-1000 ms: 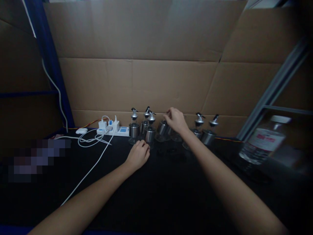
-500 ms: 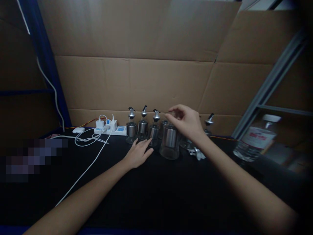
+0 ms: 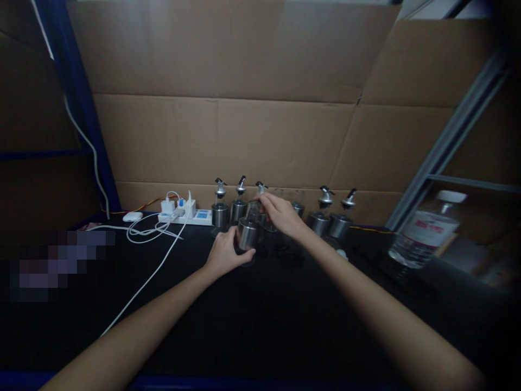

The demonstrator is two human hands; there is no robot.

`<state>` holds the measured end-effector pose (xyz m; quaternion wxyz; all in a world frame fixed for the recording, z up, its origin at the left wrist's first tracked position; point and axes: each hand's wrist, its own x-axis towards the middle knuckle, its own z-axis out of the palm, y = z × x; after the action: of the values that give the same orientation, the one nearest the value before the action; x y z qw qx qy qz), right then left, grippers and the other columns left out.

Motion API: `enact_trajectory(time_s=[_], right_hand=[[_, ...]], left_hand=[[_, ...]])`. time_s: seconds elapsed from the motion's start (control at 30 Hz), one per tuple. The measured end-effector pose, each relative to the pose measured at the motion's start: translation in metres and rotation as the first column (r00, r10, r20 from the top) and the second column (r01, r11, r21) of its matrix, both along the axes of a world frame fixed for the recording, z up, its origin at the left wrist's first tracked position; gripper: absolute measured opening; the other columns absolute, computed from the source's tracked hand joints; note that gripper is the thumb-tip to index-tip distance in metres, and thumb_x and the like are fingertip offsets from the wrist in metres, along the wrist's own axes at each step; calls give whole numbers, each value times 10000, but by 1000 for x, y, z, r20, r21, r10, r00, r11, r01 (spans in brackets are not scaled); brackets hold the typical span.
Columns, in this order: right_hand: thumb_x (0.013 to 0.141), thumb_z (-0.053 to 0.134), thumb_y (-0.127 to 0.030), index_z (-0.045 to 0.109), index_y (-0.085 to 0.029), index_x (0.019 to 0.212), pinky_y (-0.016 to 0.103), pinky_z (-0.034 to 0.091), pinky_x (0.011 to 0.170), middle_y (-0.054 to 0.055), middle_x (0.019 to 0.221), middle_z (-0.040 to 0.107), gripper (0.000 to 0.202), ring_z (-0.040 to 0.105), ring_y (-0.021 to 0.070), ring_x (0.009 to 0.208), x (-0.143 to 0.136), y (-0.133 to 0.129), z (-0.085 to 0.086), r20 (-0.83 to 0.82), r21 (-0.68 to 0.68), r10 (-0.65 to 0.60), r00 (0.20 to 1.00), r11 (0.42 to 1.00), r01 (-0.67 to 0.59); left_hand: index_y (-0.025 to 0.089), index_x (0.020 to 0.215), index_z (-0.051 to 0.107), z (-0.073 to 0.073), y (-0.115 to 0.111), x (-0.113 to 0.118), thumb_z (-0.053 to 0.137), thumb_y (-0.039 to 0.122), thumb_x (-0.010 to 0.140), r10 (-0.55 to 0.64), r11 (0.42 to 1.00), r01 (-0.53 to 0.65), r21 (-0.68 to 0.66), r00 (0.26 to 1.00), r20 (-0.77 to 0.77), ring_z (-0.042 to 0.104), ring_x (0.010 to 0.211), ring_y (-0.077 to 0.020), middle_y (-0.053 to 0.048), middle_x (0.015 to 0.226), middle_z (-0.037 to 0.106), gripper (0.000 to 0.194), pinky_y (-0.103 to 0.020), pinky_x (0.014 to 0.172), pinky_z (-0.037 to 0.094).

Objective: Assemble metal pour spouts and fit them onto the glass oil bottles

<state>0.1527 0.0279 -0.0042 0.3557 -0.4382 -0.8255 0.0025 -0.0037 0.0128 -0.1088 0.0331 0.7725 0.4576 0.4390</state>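
Observation:
A glass bottle with a metal sleeve (image 3: 248, 232) stands slightly tilted on the black table, with no spout visible on it. My left hand (image 3: 226, 254) is wrapped round its lower body from the left. The fingers of my right hand (image 3: 277, 213) pinch its clear neck from the right. Just behind are similar bottles with black and silver spouts, one at the left (image 3: 220, 214) and another (image 3: 239, 209) beside it. Two more spouted bottles, including this one (image 3: 318, 221), stand to the right. Between them are bottles without spouts, one of them (image 3: 298, 208) partly behind my right hand.
A power strip (image 3: 203, 218) with plugs and white cables lies at the back left, near a small white case (image 3: 132, 216). A large water bottle (image 3: 425, 233) stands at the right. Cardboard (image 3: 228, 136) walls the back of the black table (image 3: 260, 326).
My right hand has moved left with the bottle from the middle. My left hand has closed round it. The bottles on the right now show, no longer hidden by my right hand.

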Motion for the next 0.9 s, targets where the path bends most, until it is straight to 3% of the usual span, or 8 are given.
enact_trajectory(time_s=[0.17,0.3,0.47,0.63,0.77,0.9], right_hand=[[804,343,-194,528,-264,1047,276,395,752,33,1009,579,313,535,170,909,11,16,-29,399,-120,-31,916,989,86],[819,300,-242,367,-326,1199,335,423,695,78,1070,524,395,547,227,894,12,18,-45,567,-70,-143,811,973,220],[824,281,-263,254,-309,1259,352,425,673,116,1104,471,438,541,260,902,10,26,-52,603,-58,-214,769,949,309],[813,288,-215,212,-222,1282,333,398,749,131,1155,420,475,479,245,991,8,38,-60,568,-81,-219,793,945,318],[811,302,-223,286,-159,1245,316,381,782,137,1151,422,439,457,223,1004,8,37,-67,552,-79,-207,808,952,297],[811,311,-243,399,-175,1156,334,375,783,119,1097,465,362,453,221,1000,21,25,-61,556,-42,-242,796,947,317]], left_hand=[[163,791,431,2,2,0,537,431,635,105,994,-102,-32,991,79,528,622,-163,-15,663,527,328,-259,560,396],[166,769,414,3,3,-1,536,431,638,133,990,-126,-57,984,121,532,587,-149,-9,635,524,320,-237,521,388],[167,771,420,2,3,0,547,440,630,125,991,-117,-71,985,119,551,606,-152,-17,657,544,332,-236,532,402],[169,811,421,0,6,0,549,461,626,121,989,-110,-96,986,112,568,649,-171,-34,714,572,369,-255,565,417],[163,849,421,-2,8,-1,552,468,627,121,987,-107,-119,986,118,577,683,-186,-52,752,586,399,-267,581,428],[153,901,421,-3,10,-2,562,473,621,118,985,-102,-138,986,116,579,729,-208,-75,801,588,448,-292,612,440]])
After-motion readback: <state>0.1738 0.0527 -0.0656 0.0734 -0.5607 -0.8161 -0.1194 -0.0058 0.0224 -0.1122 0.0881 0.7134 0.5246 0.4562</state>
